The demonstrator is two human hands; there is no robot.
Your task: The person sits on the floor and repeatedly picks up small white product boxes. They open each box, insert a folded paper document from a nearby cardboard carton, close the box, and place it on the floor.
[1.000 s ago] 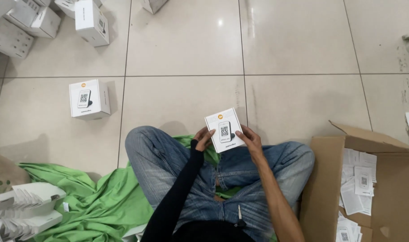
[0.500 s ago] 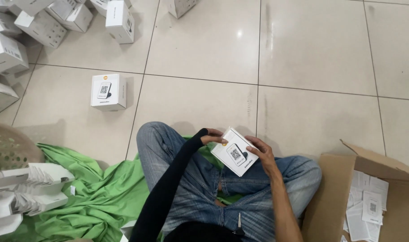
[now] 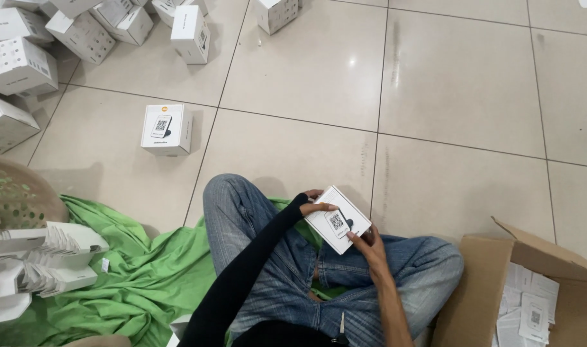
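Fingers (image 3: 319,207) of left hand (image 3: 314,203) and right hand (image 3: 369,243) gripping small white box (image 3: 338,220), lower centre of frame, over jeans-clad lap. Cardboard carton (image 3: 473,289) lower right, green cloth (image 3: 145,283) lower left, another white box (image 3: 167,129) on floor upper left.

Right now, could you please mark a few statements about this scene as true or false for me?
1. Both hands hold one small white box over the lap. True: the left hand grips its upper left edge and the right hand its lower edge.
2. The cardboard carton is empty. False: it holds white leaflets.
3. A green cloth lies on the floor. True.
4. The lone white box on the tiles is stacked on another. False: it stands by itself.
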